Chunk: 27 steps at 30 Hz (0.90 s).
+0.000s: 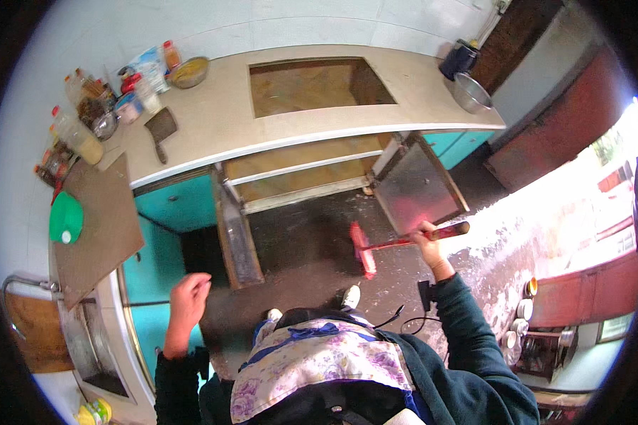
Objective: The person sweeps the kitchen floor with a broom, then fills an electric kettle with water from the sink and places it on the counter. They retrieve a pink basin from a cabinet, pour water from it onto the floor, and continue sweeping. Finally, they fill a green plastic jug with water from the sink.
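My right hand [428, 245] grips a short-handled broom or brush [364, 251] by its handle; its pink-red head hangs over the dark floor [308, 234]. The dark end of the handle sticks out to the right of my fingers. My left hand [189, 298] is raised at the left with its fingers curled, beside the turquoise cabinet [154, 281]. Whether it holds anything cannot be made out. Before me the cabinet under the counter stands with both doors swung out, the left door [240, 249] and the right door [417, 183], showing a shelf [308, 167] inside.
The countertop [212, 117] has a rectangular cutout [319, 87]. On it are a cleaver [161, 130], bottles [77, 135], a bowl [190, 73], a metal basin [471, 94] and a dark jug [459, 59]. A green basin [66, 215] sits at left. Jars [523, 309] stand at lower right.
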{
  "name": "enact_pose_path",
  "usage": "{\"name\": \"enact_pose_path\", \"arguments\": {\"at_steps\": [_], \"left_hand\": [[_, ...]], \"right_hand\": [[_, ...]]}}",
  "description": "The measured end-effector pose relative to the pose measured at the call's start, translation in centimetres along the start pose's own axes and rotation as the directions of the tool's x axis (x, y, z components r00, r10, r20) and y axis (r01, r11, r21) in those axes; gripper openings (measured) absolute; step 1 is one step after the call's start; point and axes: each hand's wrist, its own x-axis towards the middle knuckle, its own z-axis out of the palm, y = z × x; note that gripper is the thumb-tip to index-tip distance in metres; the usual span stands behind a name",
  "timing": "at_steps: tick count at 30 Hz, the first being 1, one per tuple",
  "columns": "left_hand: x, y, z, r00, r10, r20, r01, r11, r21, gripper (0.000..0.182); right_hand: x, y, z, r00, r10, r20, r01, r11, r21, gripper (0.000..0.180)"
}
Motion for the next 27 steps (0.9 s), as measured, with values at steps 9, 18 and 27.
{"name": "enact_pose_path", "arguments": {"at_steps": [9,18,27], "left_hand": [[13.5,14.2,28.6,0.807,0.294,0.512,-0.287,0.953,-0.095,0.026],[16.3,24.6,53.4,0.935,0.230,0.268,-0.163,0.954,-0.251,0.066],[24.5,26.7,53.4,0.892,0.440,-0.101,-0.445,0.816,-0.368,0.021]], "right_hand": [[5.8,-0.6,-8.3,0.972,0.107,-0.208,-0.004,0.897,0.443,0.020],[8.7,-4.1,-12.3,0.975,-0.098,-0.199,0.193,0.818,0.541,0.019],[13.0,-6.9,-13.8,0.821,-0.504,0.268,0.397,0.842,0.365,0.022]]}}
